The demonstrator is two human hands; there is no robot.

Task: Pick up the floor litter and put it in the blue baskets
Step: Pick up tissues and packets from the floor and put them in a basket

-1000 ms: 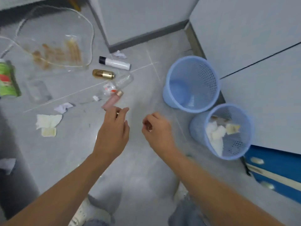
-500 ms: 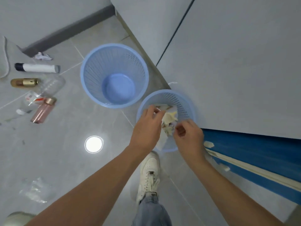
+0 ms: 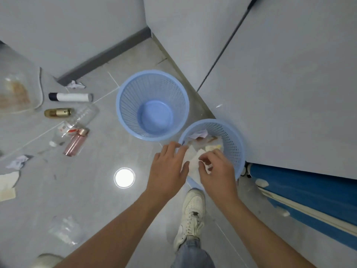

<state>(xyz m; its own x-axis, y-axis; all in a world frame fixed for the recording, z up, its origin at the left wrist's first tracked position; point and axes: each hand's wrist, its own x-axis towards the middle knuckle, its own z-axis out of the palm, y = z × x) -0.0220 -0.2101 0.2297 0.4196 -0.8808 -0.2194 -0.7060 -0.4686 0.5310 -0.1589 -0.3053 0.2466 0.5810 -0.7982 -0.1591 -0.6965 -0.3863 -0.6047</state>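
Two blue mesh baskets stand side by side on the grey floor against a grey cabinet. The far basket [image 3: 120, 97] holds nothing. The near basket [image 3: 234, 140] holds crumpled paper and a white tissue [image 3: 193, 163] lying against its near wall. My left hand [image 3: 168, 169] hovers over that basket's near rim with relaxed fingers and nothing in them. My right hand [image 3: 217, 171] is beside it above the tissue, its fingers curled toward the thumb. A white bit shows in the gap, and whether it is pinched is unclear.
Litter lies on the floor at left: a white tube [image 3: 69, 97], a gold bottle [image 3: 58, 112], a clear bottle [image 3: 81, 118], a pink bottle [image 3: 76, 142], crumpled paper [image 3: 17, 161], tissues [image 3: 7, 182] and a clear wrapper [image 3: 65, 229]. My white shoe [image 3: 193, 211] is below the near basket. A blue box [image 3: 309, 196] sits at right.
My view swung from the floor litter to the baskets. Both hands moved right to above the near basket. My left hand's fingers have spread out of their pinch.
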